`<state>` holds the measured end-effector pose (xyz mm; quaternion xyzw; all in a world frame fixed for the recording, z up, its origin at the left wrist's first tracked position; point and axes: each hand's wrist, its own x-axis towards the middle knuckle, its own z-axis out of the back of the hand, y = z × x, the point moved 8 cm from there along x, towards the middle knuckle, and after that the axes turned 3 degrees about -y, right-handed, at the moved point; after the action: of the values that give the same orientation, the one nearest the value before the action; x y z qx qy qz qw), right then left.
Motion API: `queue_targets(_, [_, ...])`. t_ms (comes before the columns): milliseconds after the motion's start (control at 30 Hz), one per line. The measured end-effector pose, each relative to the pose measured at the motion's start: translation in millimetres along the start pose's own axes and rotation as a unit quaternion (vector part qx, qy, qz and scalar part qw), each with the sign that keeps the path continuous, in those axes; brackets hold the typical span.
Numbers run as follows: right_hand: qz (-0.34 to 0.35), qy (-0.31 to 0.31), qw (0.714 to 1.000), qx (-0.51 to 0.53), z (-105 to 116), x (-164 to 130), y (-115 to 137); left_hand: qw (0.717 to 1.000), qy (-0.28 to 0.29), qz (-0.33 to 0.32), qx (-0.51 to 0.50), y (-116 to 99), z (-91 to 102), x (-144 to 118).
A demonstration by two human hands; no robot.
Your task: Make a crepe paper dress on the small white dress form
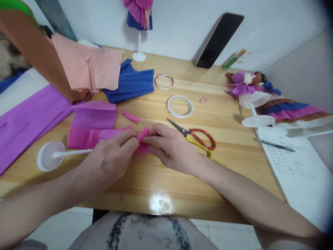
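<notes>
Between my two hands is a folded strip of pink crepe paper. My left hand grips it with curled fingers, and my right hand pinches its other side between thumb and fingers. Under and behind my left hand lies a larger pink crepe paper piece. A white stand with a round base lies on its side, its stem running behind my left wrist. Scissors with red and yellow handles rest just beyond my right hand. A small loose pink strip lies past my fingers.
Two tape rolls lie mid-table. Blue, peach and purple crepe paper spread at the left. A phone and a paper-dressed doll stand at the wall. More dressed figures and a notebook are right.
</notes>
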<state>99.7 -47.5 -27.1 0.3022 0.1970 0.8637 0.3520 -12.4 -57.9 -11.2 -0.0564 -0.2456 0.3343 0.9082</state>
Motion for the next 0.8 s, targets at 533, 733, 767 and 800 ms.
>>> queue_targets(533, [-0.046,-0.091,0.992,0.072,12.4,6.0,-16.1,0.999,-0.047,-0.024,0.003,-2.4,5.0,2.0])
queue_targets(733, [0.000,-0.126,0.989,0.072,15.0,4.7,-11.6,0.998,-0.044,0.024,-0.026,1.5,6.6,4.5])
queue_targets(767, [0.007,-0.130,0.989,0.069,16.0,4.6,-10.2,0.998,-0.045,0.031,-0.032,2.0,6.9,4.4])
queue_targets(800, [0.016,-0.134,0.989,0.067,16.9,4.6,-8.4,0.998,-0.047,0.035,-0.036,2.2,7.1,4.1])
